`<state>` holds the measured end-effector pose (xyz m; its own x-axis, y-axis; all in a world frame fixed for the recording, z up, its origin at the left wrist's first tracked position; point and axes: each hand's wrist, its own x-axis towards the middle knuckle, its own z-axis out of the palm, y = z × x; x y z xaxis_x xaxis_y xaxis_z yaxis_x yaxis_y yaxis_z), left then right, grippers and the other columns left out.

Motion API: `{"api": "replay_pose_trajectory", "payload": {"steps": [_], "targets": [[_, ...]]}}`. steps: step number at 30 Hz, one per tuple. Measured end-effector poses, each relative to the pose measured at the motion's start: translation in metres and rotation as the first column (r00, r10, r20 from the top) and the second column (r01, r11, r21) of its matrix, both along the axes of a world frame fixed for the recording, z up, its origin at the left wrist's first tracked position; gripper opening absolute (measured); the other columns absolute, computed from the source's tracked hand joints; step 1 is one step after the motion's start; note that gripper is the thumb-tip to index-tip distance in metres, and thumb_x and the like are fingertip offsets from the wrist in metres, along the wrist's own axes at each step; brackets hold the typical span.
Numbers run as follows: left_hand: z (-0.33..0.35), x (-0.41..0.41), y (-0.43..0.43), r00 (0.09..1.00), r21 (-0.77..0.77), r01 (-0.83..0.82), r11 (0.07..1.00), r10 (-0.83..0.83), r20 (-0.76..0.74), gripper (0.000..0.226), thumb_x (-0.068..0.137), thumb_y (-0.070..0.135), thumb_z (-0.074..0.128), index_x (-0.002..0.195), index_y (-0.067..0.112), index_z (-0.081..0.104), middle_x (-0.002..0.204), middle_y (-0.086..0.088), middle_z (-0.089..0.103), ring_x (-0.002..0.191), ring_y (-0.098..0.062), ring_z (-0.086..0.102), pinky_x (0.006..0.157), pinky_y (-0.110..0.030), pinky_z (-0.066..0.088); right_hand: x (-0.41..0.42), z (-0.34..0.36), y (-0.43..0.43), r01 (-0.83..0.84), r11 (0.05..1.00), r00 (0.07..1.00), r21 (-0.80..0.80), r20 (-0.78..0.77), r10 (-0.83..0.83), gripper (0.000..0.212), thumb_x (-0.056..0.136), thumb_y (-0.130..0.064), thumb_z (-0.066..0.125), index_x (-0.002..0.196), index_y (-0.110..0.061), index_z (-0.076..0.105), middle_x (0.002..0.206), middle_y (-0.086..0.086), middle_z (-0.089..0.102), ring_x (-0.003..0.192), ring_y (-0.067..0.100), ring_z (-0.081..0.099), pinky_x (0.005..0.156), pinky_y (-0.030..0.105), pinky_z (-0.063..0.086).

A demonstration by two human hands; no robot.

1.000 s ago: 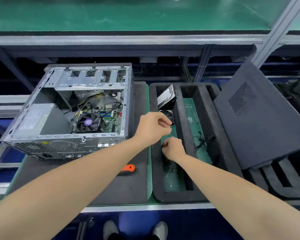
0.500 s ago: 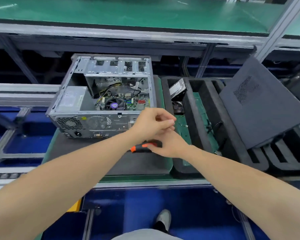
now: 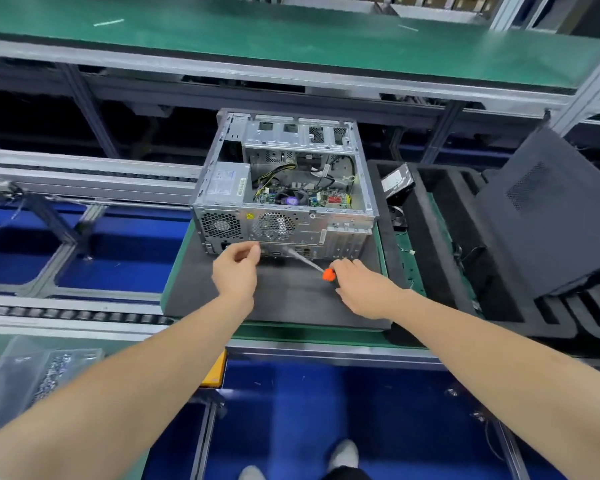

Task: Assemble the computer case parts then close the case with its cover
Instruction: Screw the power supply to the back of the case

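Gripping the screwdriver (image 3: 321, 268), the right hand (image 3: 364, 289) points it at the case (image 3: 291, 223) on the bench (image 3: 309, 336). The left hand (image 3: 235, 273) has its fingers pinched, on what I cannot tell. The cover (image 3: 551, 216), leaning at right, looks stiff: hold both edges.

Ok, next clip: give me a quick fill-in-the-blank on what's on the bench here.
1. The right hand grips a screwdriver with an ____ handle.
2. The black cover leans to the ____ of the open computer case.
3. The hard drive lies in the foam tray, not yet inside the ____.

Missing words: orange; right; case.
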<state>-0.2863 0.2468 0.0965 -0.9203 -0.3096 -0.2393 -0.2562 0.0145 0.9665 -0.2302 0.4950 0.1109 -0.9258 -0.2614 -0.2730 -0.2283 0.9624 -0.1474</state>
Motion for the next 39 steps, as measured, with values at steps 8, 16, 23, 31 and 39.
{"api": "replay_pose_trajectory", "payload": {"steps": [8, 16, 23, 31, 39], "targets": [[0.025, -0.013, 0.004, 0.984, 0.801, 0.043, 0.597, -0.166, 0.07, 0.015, 0.105, 0.015, 0.056, 0.117, 0.007, 0.06, 0.107, -0.006, 0.076, 0.11, -0.021, 0.068, 0.101, -0.038, 0.051, 0.01, 0.019, -0.062, 0.039, 0.917, 0.99, -0.397, 0.138, 0.018, 0.026, 0.096, -0.032, 0.053, 0.112, -0.022, 0.034, 0.082, 0.003, 0.059, 0.061, 0.017, 0.049, 0.058, 0.04, 0.043], [0.058, -0.006, 0.002, 0.99, 0.83, -0.014, 0.557, -0.108, 0.09, 0.014, 0.104, 0.007, 0.055, 0.102, -0.003, 0.065, 0.095, -0.013, 0.074, 0.096, -0.024, 0.072, 0.083, -0.034, 0.059, 0.008, 0.022, -0.084, 0.056, 0.831, 0.984, -0.554, 0.172, 0.048, 0.028, 0.097, -0.032, 0.049, 0.122, -0.026, 0.037, 0.074, 0.001, 0.056, 0.055, 0.017, 0.053, 0.046, 0.027, 0.047], [0.068, -0.008, -0.015, 0.989, 0.793, -0.073, 0.605, -0.057, 0.135, 0.013, 0.102, 0.008, 0.06, 0.101, -0.004, 0.066, 0.09, -0.014, 0.077, 0.089, -0.023, 0.076, 0.081, -0.031, 0.062, 0.003, 0.033, -0.099, 0.026, 0.816, 0.983, -0.577, 0.162, 0.083, 0.028, 0.097, -0.036, 0.048, 0.121, -0.026, 0.037, 0.078, -0.001, 0.055, 0.054, 0.016, 0.053, 0.052, 0.03, 0.044], [0.069, -0.025, -0.039, 0.981, 0.763, -0.068, 0.643, -0.096, 0.169, 0.014, 0.101, 0.009, 0.063, 0.097, -0.004, 0.066, 0.087, -0.012, 0.077, 0.09, -0.023, 0.075, 0.082, -0.033, 0.06, -0.002, 0.044, -0.125, 0.064, 0.806, 0.985, -0.589, 0.165, 0.042, 0.025, 0.096, -0.032, 0.05, 0.114, -0.022, 0.037, 0.069, -0.001, 0.056, 0.055, 0.015, 0.049, 0.056, 0.036, 0.04], [0.06, -0.041, -0.058, 0.949, 0.765, 0.019, 0.644, -0.253, 0.188, 0.009, 0.101, 0.005, 0.061, 0.105, -0.002, 0.064, 0.088, -0.014, 0.078, 0.083, -0.025, 0.078, 0.071, -0.034, 0.063, 0.003, 0.034, -0.155, 0.219, 0.773, 0.972, -0.595, 0.205, -0.118, 0.026, 0.097, -0.036, 0.049, 0.12, -0.029, 0.04, 0.077, 0.001, 0.059, 0.054, 0.014, 0.053, 0.051, 0.031, 0.044]]}}
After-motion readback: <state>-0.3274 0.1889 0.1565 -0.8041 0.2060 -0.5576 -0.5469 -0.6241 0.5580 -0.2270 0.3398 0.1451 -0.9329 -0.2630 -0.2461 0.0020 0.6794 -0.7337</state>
